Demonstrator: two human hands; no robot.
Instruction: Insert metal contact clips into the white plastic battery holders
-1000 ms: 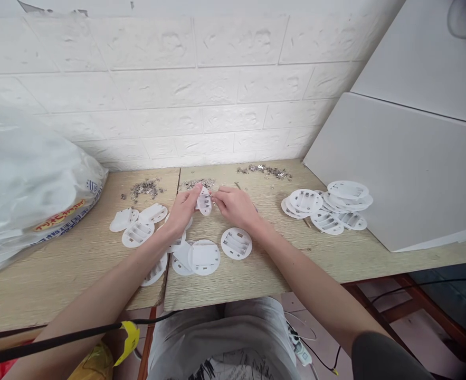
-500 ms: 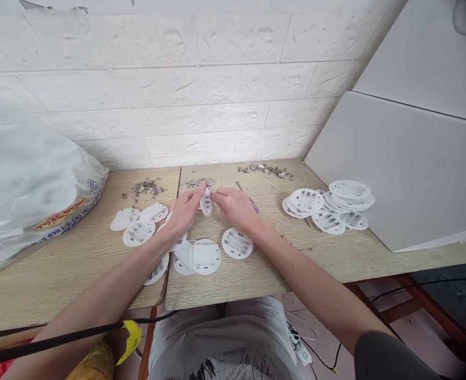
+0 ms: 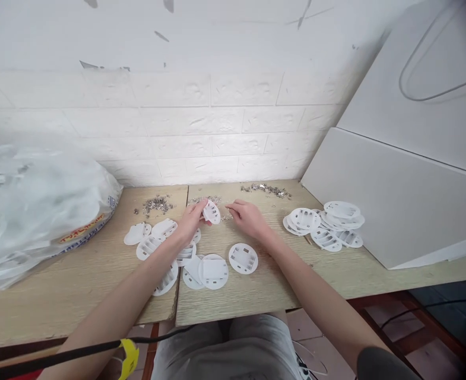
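Observation:
My left hand (image 3: 190,221) is closed on a round white plastic battery holder (image 3: 211,212), held tilted just above the wooden table (image 3: 78,279). My right hand (image 3: 249,217) is a little to the right of it, fingers pinched together near a scatter of small metal pieces (image 3: 207,200); what it pinches is too small to make out. Several more white holders (image 3: 212,271) lie flat on the table below my hands, and others (image 3: 149,238) lie to the left.
A pile of white holders (image 3: 327,224) sits at the right beside a large white box (image 3: 399,195). More metal pieces (image 3: 156,204) and another metal scatter (image 3: 266,189) lie along the brick wall. A big plastic bag (image 3: 38,206) fills the left. A black cable with yellow tape (image 3: 127,351) crosses below.
The camera has tilted up, so everything sits lower in the picture. My right hand has drawn away from the holder toward the metal pieces; the left still holds it.

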